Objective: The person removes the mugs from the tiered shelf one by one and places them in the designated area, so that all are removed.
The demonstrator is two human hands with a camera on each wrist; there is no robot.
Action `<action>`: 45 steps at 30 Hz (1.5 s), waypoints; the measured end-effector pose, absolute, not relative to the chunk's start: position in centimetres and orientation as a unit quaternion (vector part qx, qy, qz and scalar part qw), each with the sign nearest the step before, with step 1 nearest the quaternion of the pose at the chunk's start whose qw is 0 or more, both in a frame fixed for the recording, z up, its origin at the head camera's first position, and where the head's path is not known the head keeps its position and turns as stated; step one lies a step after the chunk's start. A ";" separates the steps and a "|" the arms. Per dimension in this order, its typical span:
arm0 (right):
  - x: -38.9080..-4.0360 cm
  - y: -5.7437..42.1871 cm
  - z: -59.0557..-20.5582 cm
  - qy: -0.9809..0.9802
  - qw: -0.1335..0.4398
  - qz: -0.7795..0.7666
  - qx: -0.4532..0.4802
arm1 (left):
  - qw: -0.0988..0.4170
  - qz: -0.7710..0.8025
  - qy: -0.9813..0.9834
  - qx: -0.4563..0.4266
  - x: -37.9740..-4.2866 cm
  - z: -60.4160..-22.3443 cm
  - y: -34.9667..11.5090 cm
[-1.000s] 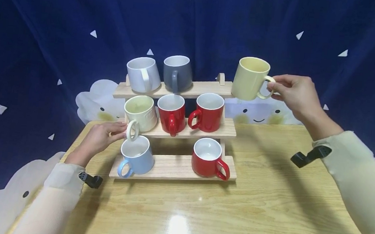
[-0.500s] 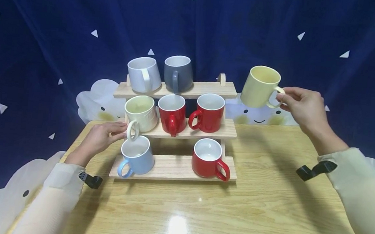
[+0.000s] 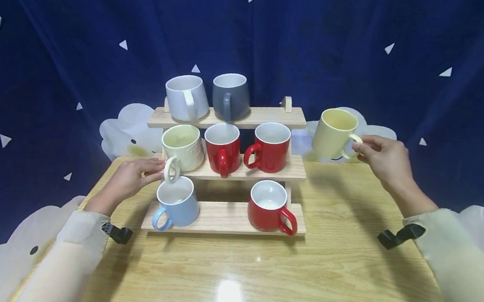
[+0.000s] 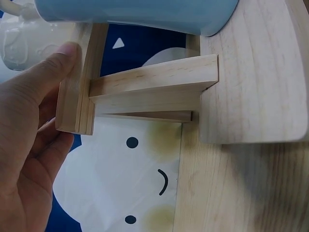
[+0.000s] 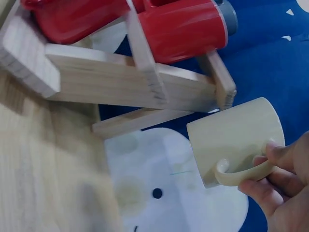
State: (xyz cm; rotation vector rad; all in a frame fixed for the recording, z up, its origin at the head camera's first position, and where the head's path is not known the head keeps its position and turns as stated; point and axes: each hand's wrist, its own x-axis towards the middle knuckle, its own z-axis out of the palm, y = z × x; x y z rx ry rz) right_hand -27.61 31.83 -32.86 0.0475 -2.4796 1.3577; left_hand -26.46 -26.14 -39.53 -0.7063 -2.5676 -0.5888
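My right hand pinches the handle of a pale yellow mug, held upright in the air right of the rack. In the right wrist view thumb and fingers close on the yellow mug's handle. My left hand grips the left end of the middle shelf of the wooden rack, thumb on top and fingers below. Beside that hand sits a cream mug, its handle toward the front left. Two red mugs share that shelf.
On the top shelf stand a white mug and a dark grey mug. The bottom shelf bears a light blue mug and a red mug. The rack stands on a wooden table before a blue curtain.
My right hand has carried the yellow mug away from the top shelf's right end, first rightward, then downward. The left hand keeps its grip on the shelf end.
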 end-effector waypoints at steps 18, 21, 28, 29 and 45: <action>-27.8 31.2 -37.9 -0.860 0.135 0.492 0.005 | 0.206 -0.221 -0.919 -0.252 -26.5 -39.8 -26.2; -27.8 31.0 -38.8 -0.866 0.136 0.481 -0.003 | 0.201 -0.221 -0.921 -0.251 -26.4 -39.8 -26.2; -27.8 30.3 -40.5 -0.874 0.133 0.467 -0.020 | 0.193 -0.225 -0.924 -0.244 -26.2 -39.8 -26.1; -27.8 30.2 -40.7 -0.876 0.132 0.464 -0.023 | 0.192 -0.225 -0.924 -0.243 -26.2 -39.8 -26.1; -28.6 28.5 -44.0 -0.883 0.127 0.448 -0.062 | 0.194 -0.228 -0.923 -0.242 -26.2 -39.7 -26.1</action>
